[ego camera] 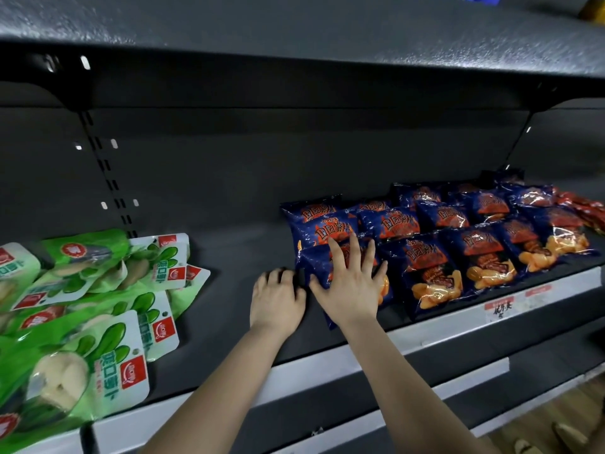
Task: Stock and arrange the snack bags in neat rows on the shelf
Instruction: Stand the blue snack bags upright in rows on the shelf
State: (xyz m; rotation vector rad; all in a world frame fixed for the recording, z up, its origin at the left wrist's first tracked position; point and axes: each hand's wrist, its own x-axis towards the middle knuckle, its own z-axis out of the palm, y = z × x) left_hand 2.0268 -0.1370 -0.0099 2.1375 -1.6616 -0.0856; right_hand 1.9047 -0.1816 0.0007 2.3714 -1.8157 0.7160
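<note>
The right hand (350, 283) lies flat, fingers spread, on the leftmost front blue bag (312, 262) on the shelf (229, 273). The left hand (276, 299) curls at that bag's left edge; I cannot tell whether it grips.

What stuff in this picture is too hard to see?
Head view: the front blue bag has its picture covered by the right hand.
The left hand curls its fingertips out of sight; whether it holds that bag is unclear.
Green packets: cut off by the left edge.
Red packets: cut by the right edge.
Price label: writing too blurred.
</note>
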